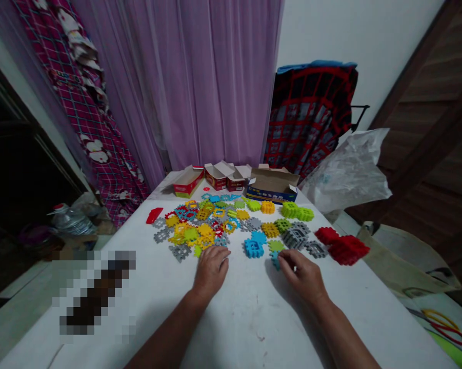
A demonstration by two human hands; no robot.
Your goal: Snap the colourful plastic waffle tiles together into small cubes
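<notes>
My right hand [303,274] pinches a blue toothed building piece [275,260] between thumb and fingertips, just above the white table [242,318]. A flat light-green piece [276,246] and a stack of blue pieces [254,248] lie beside it. My left hand [212,269] rests open, palm down, at the near edge of a mixed pile of grey, yellow, red and blue toothed pieces [190,234]. Its fingertips touch or nearly touch yellow pieces [206,237]; whether anything lies under them is hidden.
Sorted stacks stand on the right: grey [296,236], red [342,246], lime green [290,209] and orange [268,207]. Cardboard boxes line the back: a red one [188,182] and a blue one [271,195] among them. A plastic bag [349,169] hangs at the right edge.
</notes>
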